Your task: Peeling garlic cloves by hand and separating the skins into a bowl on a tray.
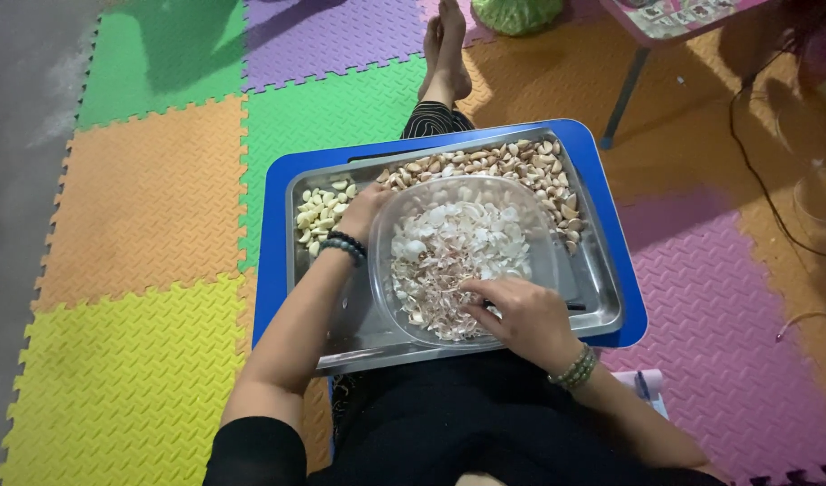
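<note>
A steel tray [602, 310] rests on a blue lap board [273, 216] over my legs. On it stands a clear plastic bowl [390, 297] full of white and pinkish garlic skins [449, 247]. My left hand [363, 209] reaches past the bowl's far left rim, next to a small pile of peeled cloves [320, 211] and the near end of the unpeeled cloves [512, 166]; whether it holds a clove is hidden. My right hand [519, 315] lies over the bowl's near right rim, fingers curled into the skins; a dark thin object [577, 307] shows just beside it.
Coloured foam mats [143, 207] cover the floor all round. My bare feet [444, 54] stretch ahead. A small table's leg [624, 94] stands at the back right, a black cable [764, 189] trails on the right, and a green bag [516, 13] lies at the top.
</note>
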